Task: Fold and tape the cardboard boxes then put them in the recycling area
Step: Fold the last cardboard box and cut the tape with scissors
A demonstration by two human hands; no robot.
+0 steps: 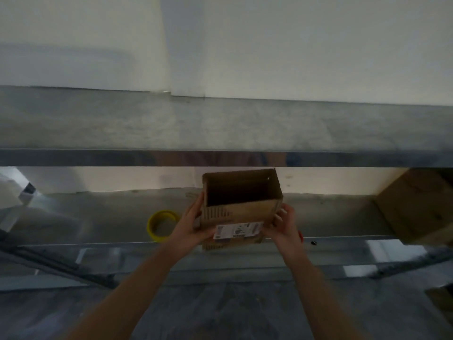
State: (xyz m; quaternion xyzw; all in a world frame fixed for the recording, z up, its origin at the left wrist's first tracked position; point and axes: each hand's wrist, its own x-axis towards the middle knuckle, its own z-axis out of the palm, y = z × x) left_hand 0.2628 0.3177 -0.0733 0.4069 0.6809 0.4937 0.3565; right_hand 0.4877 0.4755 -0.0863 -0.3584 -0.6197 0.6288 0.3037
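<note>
Steel shelving against a white wall, with one cardboard box (235,209) held over the lower shelf (98,217).
Left hand (193,225) and right hand (285,223) each grip an end of it. Its open mouth faces up and its long axis runs left to right. One yellow tape roll (161,225) lies just left, and one larger carton (416,204) sits far right.

Small box (241,209) – brown corrugated cardboard, matt, white paper label (237,230) stuck on front. Tape roll (162,225) – yellow, slightly glossy. Shelf (98,217) – brushed grey metal, dull sheen, front lip reflective. Larger box (414,204) at right – matt brown cardboard. Wall (294,45) – smooth matt white.
</note>
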